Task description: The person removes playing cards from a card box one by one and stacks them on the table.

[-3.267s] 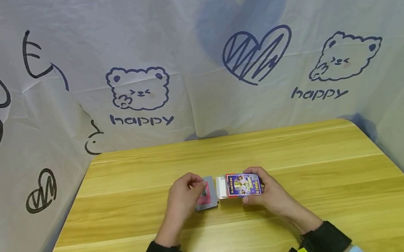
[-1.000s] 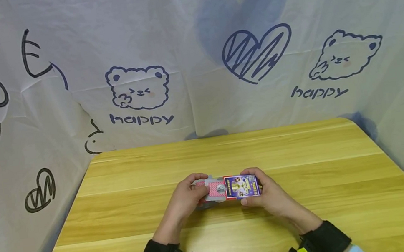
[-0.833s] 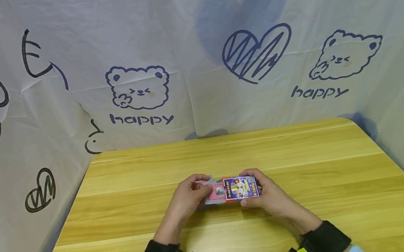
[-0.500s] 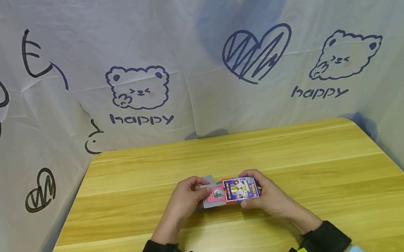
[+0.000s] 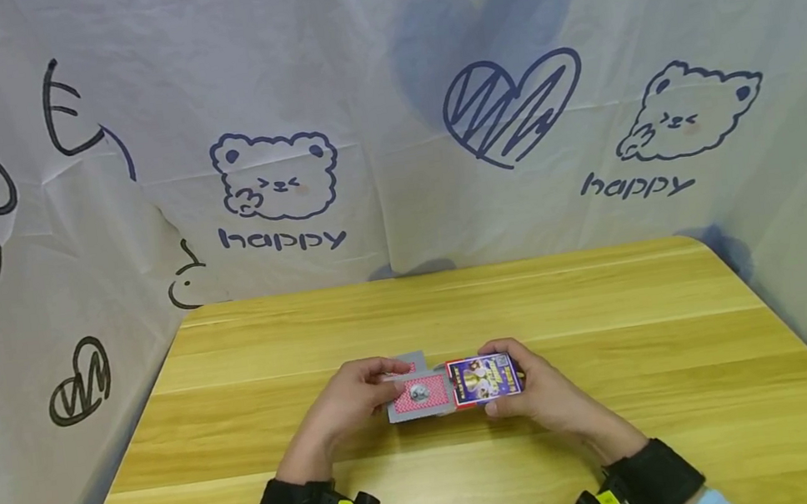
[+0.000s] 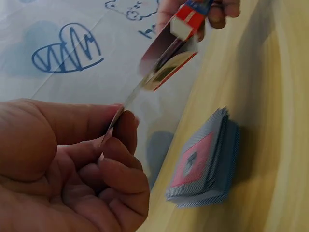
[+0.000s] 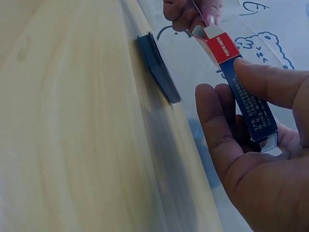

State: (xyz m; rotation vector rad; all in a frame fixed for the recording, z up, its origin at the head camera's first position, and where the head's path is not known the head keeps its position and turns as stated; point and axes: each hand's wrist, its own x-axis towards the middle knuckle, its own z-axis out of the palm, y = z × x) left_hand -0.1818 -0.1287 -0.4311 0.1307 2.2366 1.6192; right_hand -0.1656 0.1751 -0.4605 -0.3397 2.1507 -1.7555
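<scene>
While held, card box (image 5: 485, 379) pointing leftward.

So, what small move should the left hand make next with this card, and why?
Probably pull the card further left, clear of the box. The left hand pinches its free end, the right hand grips the box, and more of the card shows than a moment ago, so it seems to be coming out toward the stack on the table.

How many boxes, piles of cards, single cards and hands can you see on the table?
Card box: 1
Pile of cards: 1
Single card being pulled out: 1
Hands: 2, the left hand and the right hand
Total: 5
</scene>
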